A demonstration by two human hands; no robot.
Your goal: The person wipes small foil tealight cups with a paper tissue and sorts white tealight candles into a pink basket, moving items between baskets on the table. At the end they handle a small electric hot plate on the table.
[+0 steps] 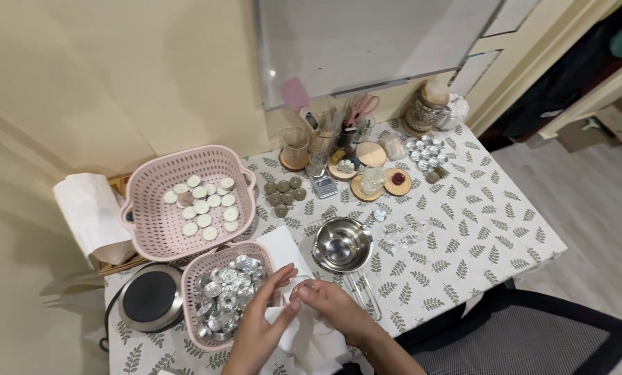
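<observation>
Presently: left hand [259, 326] and right hand [325, 302] together pinch a small clear cup [298, 283] over white tissue [304, 340], bench edge, 6 o'clock. Small pink basket [198, 278] of metal cups lies at 9 o'clock, nearer the left hand.

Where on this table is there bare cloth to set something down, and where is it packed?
Bare cloth lies on the table's right side, between the steel pot and the right edge, and along the front edge right of the right hand. Crowded: the back row of jars and coasters, and the left, filled by both pink baskets and the round hotplate.
</observation>
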